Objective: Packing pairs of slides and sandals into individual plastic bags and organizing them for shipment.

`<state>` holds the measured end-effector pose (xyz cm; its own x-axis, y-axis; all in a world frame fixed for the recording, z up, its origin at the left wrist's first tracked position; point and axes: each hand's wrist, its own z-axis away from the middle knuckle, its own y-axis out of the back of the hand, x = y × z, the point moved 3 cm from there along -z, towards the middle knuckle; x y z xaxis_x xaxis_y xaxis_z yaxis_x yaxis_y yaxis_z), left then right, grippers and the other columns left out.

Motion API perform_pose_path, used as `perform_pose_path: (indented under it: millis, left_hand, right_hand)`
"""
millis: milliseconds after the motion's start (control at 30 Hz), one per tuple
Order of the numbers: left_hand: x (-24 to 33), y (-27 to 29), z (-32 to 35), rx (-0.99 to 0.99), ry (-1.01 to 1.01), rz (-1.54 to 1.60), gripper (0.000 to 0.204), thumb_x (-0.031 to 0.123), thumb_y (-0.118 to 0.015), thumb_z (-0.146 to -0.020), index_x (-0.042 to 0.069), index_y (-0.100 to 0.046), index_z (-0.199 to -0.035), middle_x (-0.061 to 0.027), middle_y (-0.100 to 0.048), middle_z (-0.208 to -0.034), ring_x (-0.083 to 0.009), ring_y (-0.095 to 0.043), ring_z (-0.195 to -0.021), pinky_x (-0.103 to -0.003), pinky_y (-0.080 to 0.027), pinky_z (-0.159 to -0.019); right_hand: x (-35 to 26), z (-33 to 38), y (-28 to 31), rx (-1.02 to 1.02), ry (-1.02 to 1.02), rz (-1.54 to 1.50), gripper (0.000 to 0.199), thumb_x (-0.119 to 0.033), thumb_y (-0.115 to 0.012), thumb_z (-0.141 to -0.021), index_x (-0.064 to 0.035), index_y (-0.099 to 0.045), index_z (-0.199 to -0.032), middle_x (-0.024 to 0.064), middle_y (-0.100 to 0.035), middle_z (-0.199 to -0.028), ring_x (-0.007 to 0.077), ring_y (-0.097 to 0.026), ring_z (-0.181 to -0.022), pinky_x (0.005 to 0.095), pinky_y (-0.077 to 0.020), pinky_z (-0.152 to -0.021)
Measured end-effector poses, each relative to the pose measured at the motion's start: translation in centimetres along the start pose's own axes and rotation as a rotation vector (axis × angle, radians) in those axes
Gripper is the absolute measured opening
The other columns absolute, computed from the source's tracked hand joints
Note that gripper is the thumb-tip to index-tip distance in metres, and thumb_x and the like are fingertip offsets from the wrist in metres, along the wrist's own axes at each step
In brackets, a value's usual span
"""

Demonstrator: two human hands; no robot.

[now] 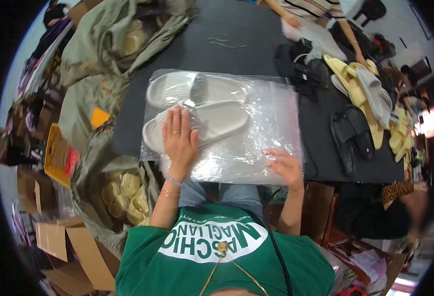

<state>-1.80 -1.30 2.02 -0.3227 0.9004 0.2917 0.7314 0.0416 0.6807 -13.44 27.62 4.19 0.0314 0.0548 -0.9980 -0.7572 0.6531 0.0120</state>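
Observation:
A pair of white slide slippers (222, 118) lies side by side inside a clear plastic bag (266, 126) on the dark table. Both toe ends, with ribbed straps, point left. My left hand (180, 135) rests flat over the nearer slipper's strap, fingers stretched out, pressing on the plastic. Over the bag's near right part is my right hand (284, 166), its fingers loosely bent and apart with nothing visible in them. The bag's right portion lies flat beyond the heels, and its plastic is wrinkled and shiny.
Yellow slippers (360, 101) and black slippers (350, 135) are heaped at the table's right. Another person's hand (292, 20) is at the far edge. A sack (91, 167) of yellowish slippers stands left, beside a yellow crate (54, 155) and cardboard boxes (79, 251).

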Motion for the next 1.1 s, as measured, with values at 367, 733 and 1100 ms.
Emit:
perform_pose_path:
  millis: [367, 733, 1100]
  left_hand:
    - [-1.1, 0.8, -0.4, -0.008, -0.004, 0.034, 0.047, 0.031, -0.047, -0.094, 0.014, -0.047, -0.138, -0.0064, -0.041, -0.146, -0.0265, -0.038, -0.135, -0.04, -0.029, -0.108]
    - [-0.5, 1.4, -0.6, -0.003, 0.006, 0.07, 0.046, 0.023, -0.051, -0.093, 0.011, -0.048, -0.137, -0.0075, -0.042, -0.145, -0.0283, -0.038, -0.134, -0.043, -0.03, -0.107]
    - [2.3, 11.1, -3.5, 0.053, -0.044, 0.289, 0.042, 0.013, -0.055, -0.091, 0.001, -0.051, -0.131, -0.0152, -0.055, -0.131, -0.0338, -0.045, -0.128, -0.042, -0.035, -0.104]
  right_hand:
    - [-2.7, -11.3, -0.5, -0.124, 0.643, 1.146, 0.038, -0.01, -0.055, -0.088, -0.0071, -0.055, -0.125, 0.0094, -0.053, -0.134, 0.0295, -0.051, -0.12, 0.0387, -0.0365, -0.105]
    - [-1.8, -24.9, -15.6, -0.393, 0.3, 1.379, 0.042, -0.036, -0.064, -0.081, -0.0017, -0.065, -0.104, 0.0206, -0.067, -0.094, 0.0375, -0.063, -0.095, 0.0425, -0.0486, -0.088]
    - [-5.5, -22.3, -10.0, -0.41, 0.25, 1.199, 0.042, -0.028, -0.063, -0.072, 0.0097, -0.062, -0.092, 0.0286, -0.064, -0.087, 0.0418, -0.063, -0.081, 0.0461, -0.0495, -0.074]
